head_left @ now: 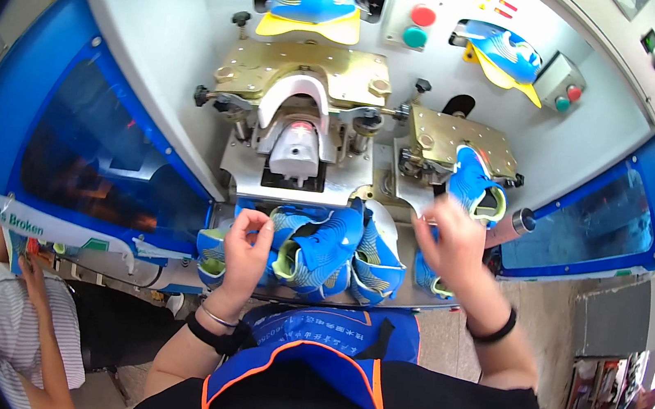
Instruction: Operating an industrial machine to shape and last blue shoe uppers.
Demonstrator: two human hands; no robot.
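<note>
- Spanning the far side, the white metal machine housing (169, 26) surrounds the work; an unexpected movement of its parts could pinch whatever reaches inside.
- On the far left, the broad brass-coloured metal plate (313, 62) overhangs a narrow gap, where stray material could snag if pushed too deep.
- Nearer, the overlapping heap of blue patterned shoe uppers (330, 246) looks unsteady; a careless brush could tip one off.
- At right, the smaller brass-coloured metal plate (437, 128) could crease material set askew.
- Against it stands the single blue shoe upper with lime collar (470, 178); an uneven pull could twist it.
- Just near of it, the blurred right hand (455, 238) has bent fingers; I cannot tell whether they touch, and haste could dislodge the upper.
- Above the heap's left part, the left hand (247, 248) curls loosely, fingertips narrow, nothing visible between; poor aim could cause a fumble.
</note>
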